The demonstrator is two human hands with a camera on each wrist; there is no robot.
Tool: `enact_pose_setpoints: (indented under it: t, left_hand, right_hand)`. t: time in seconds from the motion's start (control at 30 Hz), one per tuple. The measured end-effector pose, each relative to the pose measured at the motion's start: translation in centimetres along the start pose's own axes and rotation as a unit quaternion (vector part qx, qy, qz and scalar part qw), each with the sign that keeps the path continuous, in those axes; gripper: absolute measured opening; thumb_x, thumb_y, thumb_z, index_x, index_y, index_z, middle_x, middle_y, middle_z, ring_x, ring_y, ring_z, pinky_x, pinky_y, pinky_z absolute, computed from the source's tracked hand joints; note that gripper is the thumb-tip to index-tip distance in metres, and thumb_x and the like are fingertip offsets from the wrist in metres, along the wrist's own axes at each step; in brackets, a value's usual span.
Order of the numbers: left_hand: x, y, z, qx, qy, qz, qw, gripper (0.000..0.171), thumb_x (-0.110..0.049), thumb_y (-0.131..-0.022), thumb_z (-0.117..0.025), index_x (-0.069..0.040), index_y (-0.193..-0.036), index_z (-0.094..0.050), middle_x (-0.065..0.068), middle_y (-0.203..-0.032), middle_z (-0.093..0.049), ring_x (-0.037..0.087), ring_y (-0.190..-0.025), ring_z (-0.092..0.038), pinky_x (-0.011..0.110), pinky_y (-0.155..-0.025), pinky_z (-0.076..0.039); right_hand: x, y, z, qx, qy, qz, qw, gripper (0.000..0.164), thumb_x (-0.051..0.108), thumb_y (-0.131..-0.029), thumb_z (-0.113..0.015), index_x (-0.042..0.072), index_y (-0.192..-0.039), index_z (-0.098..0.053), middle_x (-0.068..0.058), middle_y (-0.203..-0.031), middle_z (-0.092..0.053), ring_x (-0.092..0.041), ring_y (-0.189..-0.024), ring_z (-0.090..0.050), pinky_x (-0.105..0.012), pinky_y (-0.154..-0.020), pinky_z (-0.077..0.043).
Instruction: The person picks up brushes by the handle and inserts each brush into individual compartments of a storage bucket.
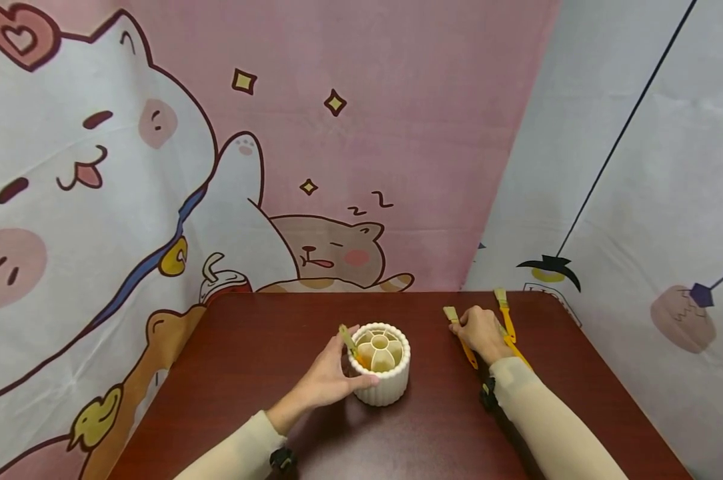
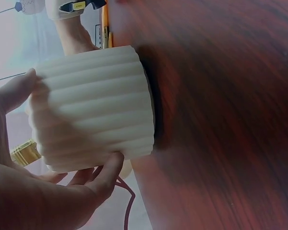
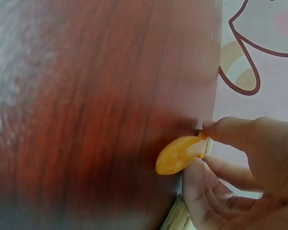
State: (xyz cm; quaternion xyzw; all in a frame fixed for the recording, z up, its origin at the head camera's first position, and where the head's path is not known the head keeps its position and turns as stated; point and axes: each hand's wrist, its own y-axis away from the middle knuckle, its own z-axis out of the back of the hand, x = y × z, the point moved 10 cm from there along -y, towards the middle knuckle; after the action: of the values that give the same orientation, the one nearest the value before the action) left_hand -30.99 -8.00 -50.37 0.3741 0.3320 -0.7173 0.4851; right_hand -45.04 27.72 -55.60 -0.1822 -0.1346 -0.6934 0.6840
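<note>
Holder (image 1: pixel 382 388) upright on the table (image 1: pixel 427 427), low centre of the head view, its top split into compartments. Left hand (image 1: pixel 325 377) grips its left side, thumb on the near wall, fingers round the back — likely to steady it while leaving the top clear. Standing brush (image 1: pixel 347 339) leans on the left rim, bristles up; handle-down probably spares the bristles.

Right hand (image 1: pixel 483 333), right of centre, pinches a loose brush (image 1: pixel 469 354) by its yellow handle between thumb and fingers, bristles toward the top of the frame. Far brush (image 1: pixel 505 315) lies just above and right of that hand. Third brush (image 1: pixel 517 350) is partly hidden behind the hand — cannot tell if touched. Loose ones sit together at right, presumably for easy reach.
</note>
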Motion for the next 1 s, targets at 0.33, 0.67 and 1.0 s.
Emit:
enact_pose_setpoints:
  t: [0.33, 0.67, 1.0]
  left_hand:
    - [0.3, -0.2, 0.0, -0.002, -0.015, 0.000, 0.9999, 0.115, -0.042, -0.087, -0.104, -0.011, -0.178, -0.042, 0.024, -0.169, -0.057, 0.042, -0.153, -0.063, 0.068, -0.127, -0.050]
    - [0.4, -0.1, -0.1, -0.003, -0.011, -0.002, 0.9999, 0.114, -0.043, -0.087, -0.104, -0.011, -0.177, -0.042, 0.023, -0.168, -0.058, 0.040, -0.152, -0.063, 0.066, -0.126, -0.050]
    - [0.1, 0.2, -0.1, -0.003, -0.005, -0.011, 0.9999, 0.114, -0.040, -0.087, -0.104, -0.008, -0.177, -0.042, 0.022, -0.165, -0.059, 0.035, -0.145, -0.068, 0.058, -0.121, -0.055]
  right_hand:
    - [0.8, 0.3, 0.5, -0.008, 0.014, 0.021, 1.000, 0.038, 0.026, -0.101, -0.093, -0.007, -0.114, -0.083, -0.026, -0.113, -0.086, -0.035, -0.088, -0.079, -0.054, -0.086, -0.065]
    - [0.9, 0.6, 0.4, -0.013, 0.011, 0.033, 0.999, 0.033, 0.023, -0.097, -0.097, -0.004, -0.109, -0.081, -0.021, -0.105, -0.085, -0.029, -0.079, -0.073, -0.051, -0.079, -0.067]
    - [1.7, 1.1, 0.2, -0.007, -0.001, 0.048, 0.999, 0.039, 0.019, -0.099, -0.096, -0.007, -0.122, -0.080, -0.018, -0.100, -0.086, -0.019, -0.072, -0.071, -0.039, -0.068, -0.064]
